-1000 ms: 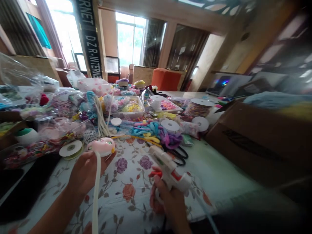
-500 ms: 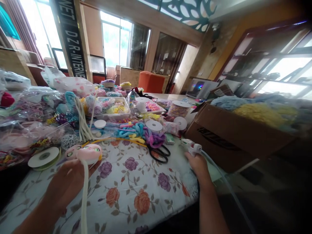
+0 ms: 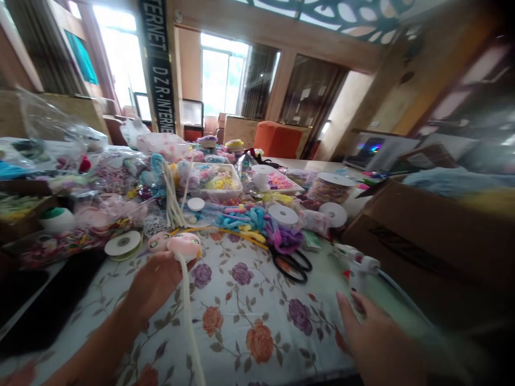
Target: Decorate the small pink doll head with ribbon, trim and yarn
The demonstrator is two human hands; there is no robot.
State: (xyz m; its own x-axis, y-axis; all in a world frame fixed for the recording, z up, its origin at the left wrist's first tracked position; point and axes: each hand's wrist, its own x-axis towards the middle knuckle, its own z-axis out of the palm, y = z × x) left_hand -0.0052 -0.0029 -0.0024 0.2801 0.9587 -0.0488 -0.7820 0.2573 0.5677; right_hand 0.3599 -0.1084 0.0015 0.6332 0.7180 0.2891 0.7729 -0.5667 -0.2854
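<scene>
My left hand [image 3: 156, 284] is closed round a pink doll head [image 3: 184, 245] with painted green eyes. A long cream cord [image 3: 188, 316] hangs from the head down toward me. Beside it on the cloth lies a second doll head [image 3: 158, 242], partly covered by the first. At the right, a white hot glue gun [image 3: 358, 261] rests near the cardboard box with its cable trailing right. Just below its handle is my right hand [image 3: 378, 332], somewhat blurred, with thumb and finger apart and nothing visible between them.
Black-handled scissors [image 3: 292, 265] lie on the flowered tablecloth [image 3: 241, 300]. A ribbon spool [image 3: 123, 244] sits left of the heads. Fuzzy pipe cleaners [image 3: 245, 217], trays of beads [image 3: 219, 182] and bags fill the back. A large cardboard box [image 3: 426, 257] borders the right side.
My right hand has let go of the glue gun and drawn back toward me. The view has swung left; my left hand still holds the doll head.
</scene>
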